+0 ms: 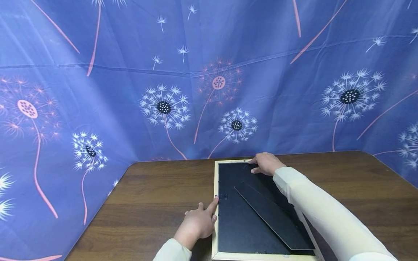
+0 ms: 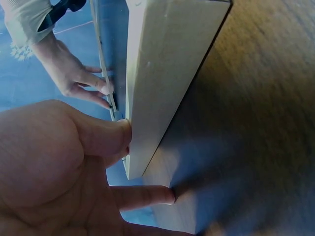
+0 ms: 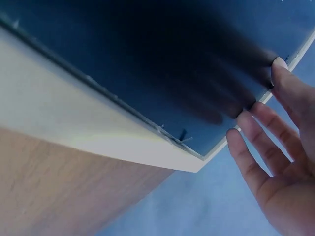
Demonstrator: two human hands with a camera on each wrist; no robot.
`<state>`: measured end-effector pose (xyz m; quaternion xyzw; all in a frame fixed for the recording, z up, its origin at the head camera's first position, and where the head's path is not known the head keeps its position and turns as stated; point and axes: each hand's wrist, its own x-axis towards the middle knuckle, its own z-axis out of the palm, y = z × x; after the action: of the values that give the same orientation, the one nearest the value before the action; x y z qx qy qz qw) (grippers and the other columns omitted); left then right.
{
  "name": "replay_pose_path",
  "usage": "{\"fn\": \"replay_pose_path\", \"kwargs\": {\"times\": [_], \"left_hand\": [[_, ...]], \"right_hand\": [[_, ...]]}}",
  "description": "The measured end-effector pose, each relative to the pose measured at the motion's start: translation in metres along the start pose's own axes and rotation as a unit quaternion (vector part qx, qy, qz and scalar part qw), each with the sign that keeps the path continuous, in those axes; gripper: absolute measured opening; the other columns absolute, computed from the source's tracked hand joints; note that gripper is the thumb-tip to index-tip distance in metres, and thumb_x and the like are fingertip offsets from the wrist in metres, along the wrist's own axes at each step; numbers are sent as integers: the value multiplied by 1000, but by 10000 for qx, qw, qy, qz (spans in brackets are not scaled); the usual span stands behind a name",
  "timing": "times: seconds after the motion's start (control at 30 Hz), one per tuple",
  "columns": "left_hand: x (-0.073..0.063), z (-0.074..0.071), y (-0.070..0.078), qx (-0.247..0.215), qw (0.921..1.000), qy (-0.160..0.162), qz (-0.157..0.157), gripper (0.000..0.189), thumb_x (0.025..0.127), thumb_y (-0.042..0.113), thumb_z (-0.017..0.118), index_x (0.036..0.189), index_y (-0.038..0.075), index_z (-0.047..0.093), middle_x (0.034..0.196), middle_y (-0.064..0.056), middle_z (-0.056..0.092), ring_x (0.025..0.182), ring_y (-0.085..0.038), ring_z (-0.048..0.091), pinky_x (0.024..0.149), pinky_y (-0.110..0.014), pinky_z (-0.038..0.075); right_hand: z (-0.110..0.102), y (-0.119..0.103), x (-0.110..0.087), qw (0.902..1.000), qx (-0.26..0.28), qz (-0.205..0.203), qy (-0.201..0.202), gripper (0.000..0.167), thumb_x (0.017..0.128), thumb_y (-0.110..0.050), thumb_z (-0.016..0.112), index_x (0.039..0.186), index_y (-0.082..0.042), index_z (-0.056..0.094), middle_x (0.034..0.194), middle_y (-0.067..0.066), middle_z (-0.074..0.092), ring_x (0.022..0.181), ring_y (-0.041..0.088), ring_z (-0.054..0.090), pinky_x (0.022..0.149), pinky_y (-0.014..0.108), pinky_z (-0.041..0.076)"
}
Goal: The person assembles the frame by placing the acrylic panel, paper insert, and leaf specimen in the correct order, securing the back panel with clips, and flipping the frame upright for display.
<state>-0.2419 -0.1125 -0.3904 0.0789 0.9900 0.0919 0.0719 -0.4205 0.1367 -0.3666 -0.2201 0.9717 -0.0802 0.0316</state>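
Observation:
A picture frame with a pale wooden rim (image 1: 216, 232) lies face down on the table, its black backing board (image 1: 241, 224) facing up. A black easel leg (image 1: 277, 221) slants across the board. My left hand (image 1: 197, 223) is at the frame's left side, index fingertip on the rim near a small metal fitting (image 1: 223, 196). In the left wrist view its thumb (image 2: 106, 135) presses the rim's edge and the other fingers extend toward the tabletop. At the far edge, my right hand (image 1: 266, 164) touches the rim with extended fingertips, thumb over the backing.
The brown wooden table (image 1: 156, 203) extends on both sides of the frame. A blue cloth (image 1: 209, 36) with dandelion prints hangs behind the table and along its sides. My right sleeve (image 1: 326, 206) crosses over the frame's right side and hides part of it.

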Motion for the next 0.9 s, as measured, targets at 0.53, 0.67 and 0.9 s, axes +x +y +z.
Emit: {"fn": "replay_pose_path", "kwargs": {"times": [0.53, 0.67, 0.9], "left_hand": [[-2, -5, 0, -177, 9998, -60, -21, 51, 102, 23, 56, 153, 22, 46, 139, -34, 53, 115, -60, 58, 101, -68, 43], [-1, -3, 0, -161, 9999, -44, -1, 51, 103, 24, 56, 153, 22, 46, 139, -34, 53, 115, -59, 58, 102, -68, 43], [0, -3, 1, -174, 9997, -134, -91, 51, 103, 24, 56, 153, 22, 46, 140, -33, 53, 117, -59, 57, 102, -68, 42]], "right_hand": [[-4, -10, -8, 9990, -374, 58, -234, 45, 98, -18, 69, 141, -5, 60, 108, 16, 58, 109, 43, 60, 95, 60, 49], [-6, -13, -13, 9978, -401, 150, -511, 47, 99, -16, 67, 144, -6, 57, 134, 29, 55, 127, 51, 50, 103, 61, 44], [-8, -20, -20, 9985, 2, 212, -511, 38, 100, -17, 62, 135, -3, 65, 138, 25, 59, 133, 51, 46, 106, 57, 44]]}}
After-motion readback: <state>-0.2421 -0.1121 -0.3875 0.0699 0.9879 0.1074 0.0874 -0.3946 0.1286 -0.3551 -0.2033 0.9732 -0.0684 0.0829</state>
